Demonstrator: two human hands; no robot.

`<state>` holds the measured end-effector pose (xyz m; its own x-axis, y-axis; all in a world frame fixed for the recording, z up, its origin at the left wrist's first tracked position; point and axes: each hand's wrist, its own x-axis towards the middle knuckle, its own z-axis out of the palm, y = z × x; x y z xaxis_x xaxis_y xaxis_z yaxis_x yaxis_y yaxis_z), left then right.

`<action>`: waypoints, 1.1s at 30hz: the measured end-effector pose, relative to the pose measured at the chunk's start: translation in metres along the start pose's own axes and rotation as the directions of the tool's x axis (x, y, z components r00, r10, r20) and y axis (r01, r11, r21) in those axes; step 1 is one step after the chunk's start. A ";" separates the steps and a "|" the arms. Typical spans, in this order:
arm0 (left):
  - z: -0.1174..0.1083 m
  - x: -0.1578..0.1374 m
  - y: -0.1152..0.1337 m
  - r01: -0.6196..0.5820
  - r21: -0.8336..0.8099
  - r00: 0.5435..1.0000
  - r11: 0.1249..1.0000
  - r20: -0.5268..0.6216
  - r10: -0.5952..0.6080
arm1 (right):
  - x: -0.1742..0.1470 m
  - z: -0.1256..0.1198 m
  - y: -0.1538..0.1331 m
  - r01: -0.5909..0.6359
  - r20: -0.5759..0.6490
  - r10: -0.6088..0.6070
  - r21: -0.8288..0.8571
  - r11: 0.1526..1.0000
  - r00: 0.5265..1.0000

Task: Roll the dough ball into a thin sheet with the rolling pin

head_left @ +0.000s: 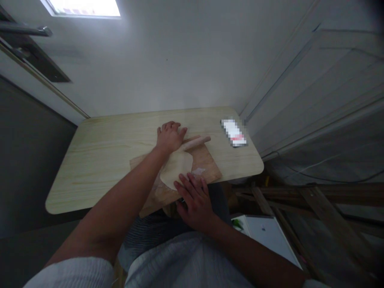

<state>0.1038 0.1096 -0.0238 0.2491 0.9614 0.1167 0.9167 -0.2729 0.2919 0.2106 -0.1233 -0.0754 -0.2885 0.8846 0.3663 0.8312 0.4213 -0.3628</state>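
Note:
A pale, flat sheet of dough (pixel 177 166) lies on a brown wooden board (pixel 210 162), partly covered by my left forearm. Across the dough's far edge rests a wooden rolling pin (pixel 198 142); its left part is hidden beneath my left hand (pixel 170 137). That hand lies palm down over the pin, fingers stretched out past it and thumb apart. At the dough's near edge, my right hand (pixel 195 200) has its fingers spread, fingertips touching the dough, with the thumb by the board's front edge. A white patch of what looks like flour (pixel 199 171) shows beside the dough.
The board overhangs the front of a light wood-grain table (pixel 99 160). A phone (pixel 234 133), its screen blurred out, lies at the table's right. Behind stands a white door (pixel 180 60) with a metal handle (pixel 27 30). Wooden slats (pixel 324 208) and a white box (pixel 267 232) are lower right.

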 end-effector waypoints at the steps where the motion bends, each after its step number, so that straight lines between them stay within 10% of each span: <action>1: 0.000 -0.004 0.001 -0.013 0.007 1.000 1.000 0.003 0.013 | 0.000 0.000 0.000 -0.003 0.001 0.003 -0.004 1.000 1.000; 14: -0.009 -0.079 0.036 -0.108 0.096 0.994 0.989 0.039 0.105 | -0.001 0.001 0.000 0.000 0.008 0.000 -0.010 1.000 1.000; 26: -0.009 -0.021 0.010 -0.011 0.027 1.000 1.000 0.015 0.011 | 0.000 -0.002 -0.001 0.031 -0.034 -0.031 0.009 0.999 0.999; 33: -0.012 -0.067 0.029 -0.135 0.065 0.991 0.989 0.011 0.134 | -0.003 -0.008 0.003 0.067 -0.126 -0.052 0.118 0.991 0.991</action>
<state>0.1095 0.0365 -0.0117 0.3733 0.9164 0.1442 0.8931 -0.3971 0.2114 0.2182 -0.1264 -0.0711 -0.2689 0.8292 0.4901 0.7482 0.5002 -0.4359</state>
